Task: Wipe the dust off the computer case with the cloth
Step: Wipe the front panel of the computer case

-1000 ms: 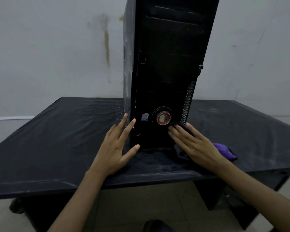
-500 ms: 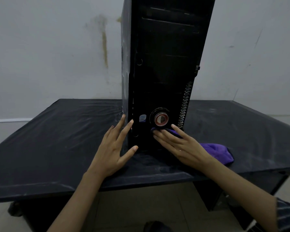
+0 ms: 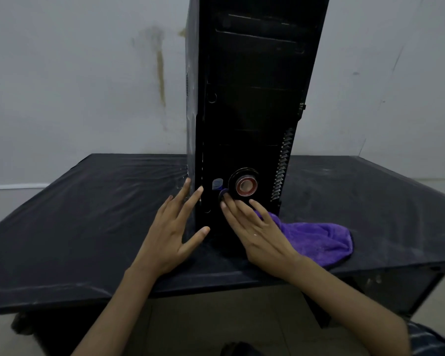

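Head view: right hand (image 3: 257, 232), fingers flat, presses the purple cloth (image 3: 316, 240) to the lower front of the upright computer case (image 3: 252, 98); unwiped panel extends upward. Left hand (image 3: 172, 232), spread, braces the case's left edge.

I take this for a plain back room or makeshift repair corner, not a furnished office. I see a bare grey-white wall (image 3: 75, 86) with a brownish drip stain (image 3: 160, 73) running down it and scuffs further right. A low table (image 3: 88, 227) under a wrinkled black plastic sheet carries streaks of pale dust. A black computer tower (image 3: 252, 104) stands upright on it, with a purple microfibre cloth (image 3: 316, 240) beside its base. Below the table edge I see pale floor tiles (image 3: 216, 319).
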